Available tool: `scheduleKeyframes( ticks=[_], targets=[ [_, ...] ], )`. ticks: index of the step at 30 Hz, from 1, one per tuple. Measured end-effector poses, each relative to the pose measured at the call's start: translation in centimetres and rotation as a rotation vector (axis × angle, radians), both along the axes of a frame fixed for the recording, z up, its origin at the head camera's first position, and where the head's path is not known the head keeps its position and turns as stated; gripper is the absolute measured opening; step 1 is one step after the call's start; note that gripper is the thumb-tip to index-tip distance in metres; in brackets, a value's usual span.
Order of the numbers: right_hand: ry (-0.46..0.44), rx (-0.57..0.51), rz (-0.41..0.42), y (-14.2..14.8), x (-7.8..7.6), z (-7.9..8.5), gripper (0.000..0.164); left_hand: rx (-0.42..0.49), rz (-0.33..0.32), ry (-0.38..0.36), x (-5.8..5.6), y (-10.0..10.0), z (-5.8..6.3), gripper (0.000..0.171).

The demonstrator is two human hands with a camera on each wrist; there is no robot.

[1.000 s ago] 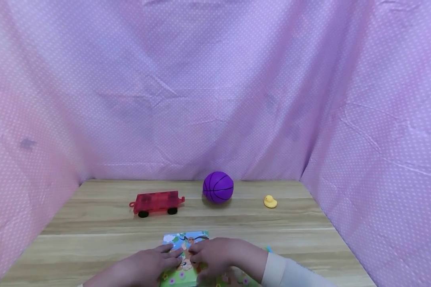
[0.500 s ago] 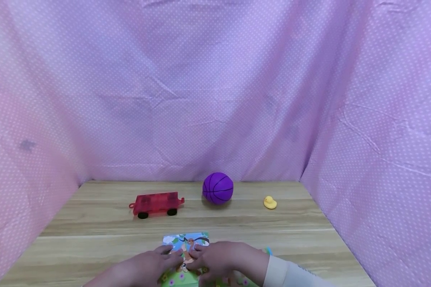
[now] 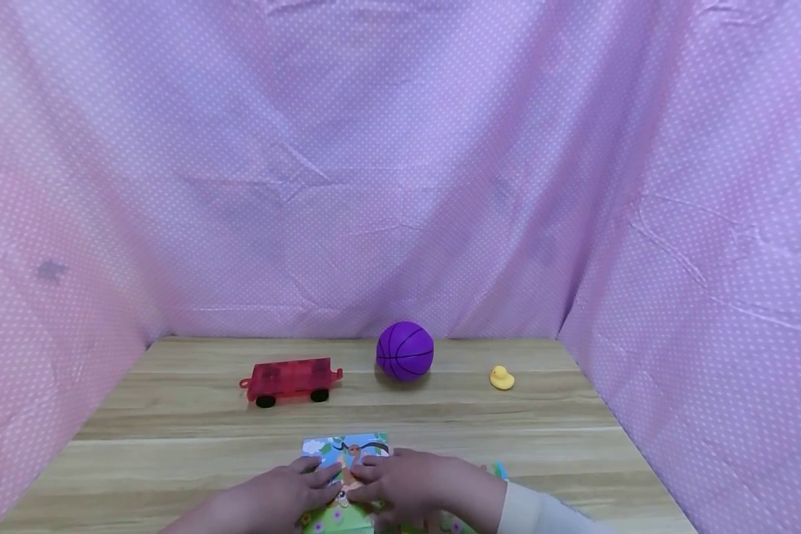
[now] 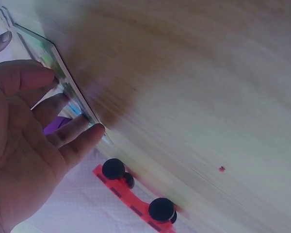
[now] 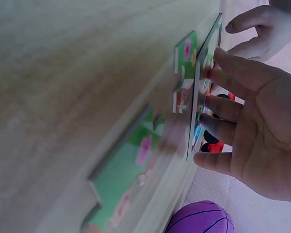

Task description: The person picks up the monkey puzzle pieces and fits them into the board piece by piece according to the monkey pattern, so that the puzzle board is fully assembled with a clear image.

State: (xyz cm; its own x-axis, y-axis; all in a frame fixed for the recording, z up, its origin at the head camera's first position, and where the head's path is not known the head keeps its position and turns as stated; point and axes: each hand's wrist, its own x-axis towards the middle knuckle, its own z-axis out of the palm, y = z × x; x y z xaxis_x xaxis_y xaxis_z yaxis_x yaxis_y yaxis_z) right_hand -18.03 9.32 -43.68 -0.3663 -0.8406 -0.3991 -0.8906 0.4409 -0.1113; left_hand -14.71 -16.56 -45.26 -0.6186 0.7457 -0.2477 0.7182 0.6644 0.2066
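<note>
A picture board (image 3: 337, 519) with a cartoon scene of blue sky, green grass and flowers lies at the front of the table. My left hand (image 3: 277, 493) rests on its left part with fingers spread, and in the left wrist view the fingertips (image 4: 98, 130) lie along its edge. On the right part, my right hand (image 3: 417, 486) touches it with fingers extended and covers some of the picture. Beside the board in the right wrist view are a large green jigsaw piece (image 5: 119, 167) and smaller jigsaw pieces (image 5: 185, 51). Neither hand grips anything.
A red toy wagon (image 3: 290, 380) with black wheels stands behind the board to the left. Farther back are a purple ball (image 3: 405, 352) and, to its right, a yellow toy duck (image 3: 502, 378). Pink dotted cloth (image 3: 347, 185) hangs around the wooden table (image 3: 173, 423).
The right hand's fingers have straightened and spread from a more bent pose over the board. My left hand stays nearly in place.
</note>
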Motion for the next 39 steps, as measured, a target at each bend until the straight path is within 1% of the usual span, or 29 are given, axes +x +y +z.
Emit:
scheduleKeyframes(
  ticks=[3,5,6,8,10,11,14,15,17,19,22,24,25,26,27,29,31,33,34,39],
  targets=[
    [0.034,-0.004,-0.008,0.5,0.3,-0.2,0.062,0.014,-0.019,0.050,0.2,0.1,-0.1,0.074],
    [0.048,-0.002,-0.016,0.7,0.5,-0.2,0.063,0.019,-0.021,0.076,0.2,0.1,-0.1,0.071],
    [0.059,0.003,-0.018,0.8,0.6,-0.2,0.064,0.018,-0.025,0.092,0.2,0.1,0.0,0.068],
    [0.074,0.004,-0.020,0.8,0.7,-0.2,0.065,0.020,-0.016,0.090,0.2,0.0,0.1,0.059],
    [0.074,-0.024,-0.024,1.0,0.8,-0.1,0.063,0.016,-0.001,0.083,0.1,0.0,0.2,0.053],
    [0.080,-0.051,-0.029,1.3,0.7,0.0,0.062,0.018,0.003,0.078,0.1,0.0,0.2,0.053],
    [0.123,-0.163,-0.075,2.8,0.5,0.4,0.056,0.013,-0.001,0.064,0.1,0.2,0.4,0.053],
    [0.137,-0.199,-0.109,3.6,0.4,0.6,0.053,0.010,-0.003,0.060,0.1,0.3,0.5,0.053],
    [0.157,-0.256,-0.201,5.2,0.3,1.2,0.048,0.004,0.000,0.047,0.1,0.5,0.6,0.053],
    [0.167,-0.267,-0.314,7.0,0.2,1.6,0.046,0.001,0.008,0.038,0.1,0.6,0.7,0.054],
    [0.147,-0.251,-0.480,9.7,-0.3,2.2,0.038,-0.005,0.024,0.026,0.0,0.7,0.7,0.056],
    [0.130,-0.231,-0.584,11.5,-0.6,2.1,0.029,-0.004,0.035,0.014,0.0,0.8,0.8,0.057],
    [0.125,-0.215,-0.631,12.4,-0.7,2.1,0.027,-0.003,0.042,0.004,0.0,0.8,0.8,0.057],
    [0.122,-0.197,-0.674,13.3,-0.7,2.0,0.027,-0.003,0.049,-0.003,0.0,0.8,0.9,0.057],
    [0.114,-0.183,-0.714,14.0,-0.7,1.9,0.022,-0.002,0.058,-0.013,0.1,0.8,0.9,0.057],
    [0.098,-0.149,-0.771,15.2,-0.6,1.7,0.026,-0.001,0.074,-0.026,0.1,0.8,1.0,0.057],
    [0.094,-0.119,-0.787,16.0,-0.6,1.3,0.034,-0.003,0.081,-0.025,0.2,0.7,1.1,0.057],
    [0.085,-0.119,-0.788,16.4,-0.6,0.8,0.036,-0.004,0.088,-0.025,0.3,0.7,1.1,0.058],
    [0.084,-0.118,-0.784,16.5,-0.6,0.6,0.040,-0.004,0.092,-0.028,0.3,0.7,1.1,0.058],
    [0.080,-0.133,-0.738,16.8,-0.7,-0.3,0.035,-0.007,0.110,-0.060,0.3,1.0,1.1,0.060]
  ],
)
